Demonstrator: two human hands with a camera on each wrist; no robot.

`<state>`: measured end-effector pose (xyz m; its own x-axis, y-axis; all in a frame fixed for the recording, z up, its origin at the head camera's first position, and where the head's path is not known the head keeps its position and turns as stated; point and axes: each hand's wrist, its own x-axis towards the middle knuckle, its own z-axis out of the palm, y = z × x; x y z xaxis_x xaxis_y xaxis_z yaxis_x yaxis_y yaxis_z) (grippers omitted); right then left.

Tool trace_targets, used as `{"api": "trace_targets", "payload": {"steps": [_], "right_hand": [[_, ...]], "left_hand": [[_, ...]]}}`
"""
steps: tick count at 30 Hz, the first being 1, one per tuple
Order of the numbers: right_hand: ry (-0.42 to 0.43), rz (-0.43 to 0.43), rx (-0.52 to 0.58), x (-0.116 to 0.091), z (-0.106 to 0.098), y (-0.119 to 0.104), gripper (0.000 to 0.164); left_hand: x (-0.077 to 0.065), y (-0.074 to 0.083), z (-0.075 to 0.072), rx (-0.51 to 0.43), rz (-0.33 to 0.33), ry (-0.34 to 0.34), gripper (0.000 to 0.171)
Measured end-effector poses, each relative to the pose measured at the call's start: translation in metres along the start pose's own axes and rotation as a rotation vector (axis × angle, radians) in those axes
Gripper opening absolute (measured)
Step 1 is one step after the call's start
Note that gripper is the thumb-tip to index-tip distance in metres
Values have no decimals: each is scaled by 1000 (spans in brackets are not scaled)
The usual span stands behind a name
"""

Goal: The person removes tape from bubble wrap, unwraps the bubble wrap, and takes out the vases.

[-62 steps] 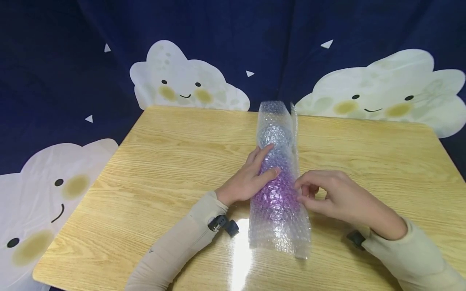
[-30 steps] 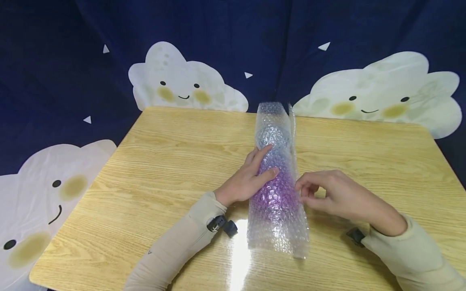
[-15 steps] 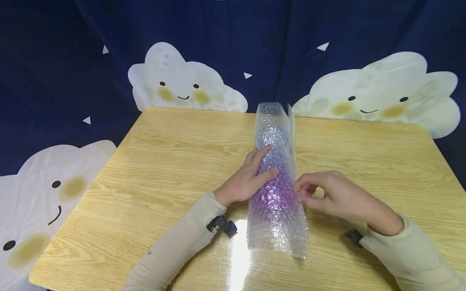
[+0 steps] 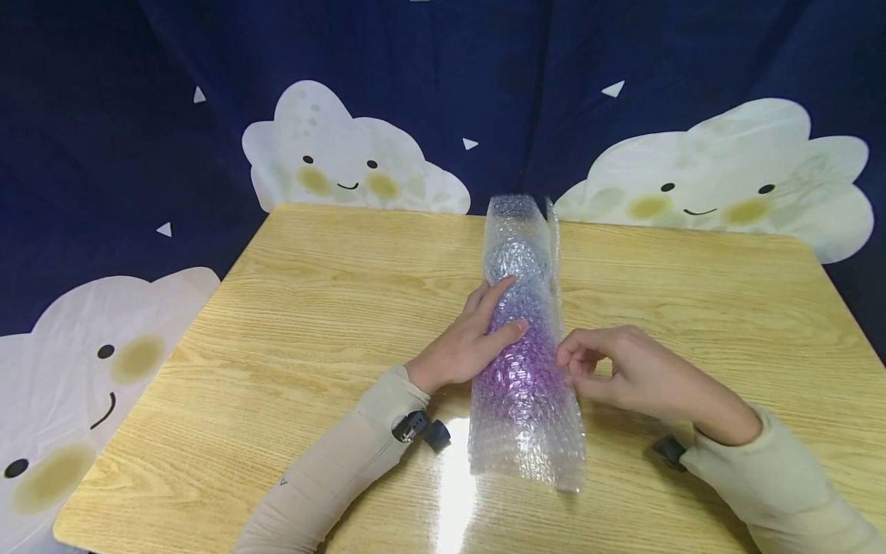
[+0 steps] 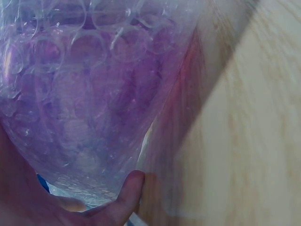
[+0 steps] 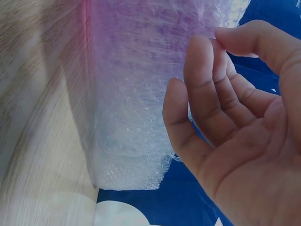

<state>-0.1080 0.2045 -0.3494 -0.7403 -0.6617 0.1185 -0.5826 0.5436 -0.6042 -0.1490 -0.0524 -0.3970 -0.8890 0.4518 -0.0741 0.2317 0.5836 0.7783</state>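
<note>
A long object, purple shading into blue, lies wrapped in clear bubble wrap; the layers blur what it is. My left hand rests on the left side of the bundle, thumb and forefinger stretched over its top. In the left wrist view one of my fingers lies low beside the wrap, near the tabletop. My right hand pinches the wrap's right edge between thumb and fingertips. Up close in the right wrist view, the fingers are bent against the film.
The wooden table runs out to both sides of the bundle. Behind it hangs a dark blue curtain with white smiling clouds. The far end of the wrap reaches the table's back edge. Small black devices sit on both wrists.
Both hands keep their places on the bundle. The whole scene has shifted very slightly left in the head view; nothing has been let go or taken up.
</note>
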Motion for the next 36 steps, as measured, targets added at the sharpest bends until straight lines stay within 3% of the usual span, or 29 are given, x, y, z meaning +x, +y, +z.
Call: {"api": "trace_targets", "payload": {"steps": [13,24,36], "right_hand": [[-66,31,148,0,0,7,23],[-73,-35,151,0,0,9,17],[-83,-16,199,-1,3,11,21]], "left_hand": [[-2,2,0,2,-2,2,77],[-1,1,0,6,1,4,77],[-1,1,-1,-2,7,0,76]]}}
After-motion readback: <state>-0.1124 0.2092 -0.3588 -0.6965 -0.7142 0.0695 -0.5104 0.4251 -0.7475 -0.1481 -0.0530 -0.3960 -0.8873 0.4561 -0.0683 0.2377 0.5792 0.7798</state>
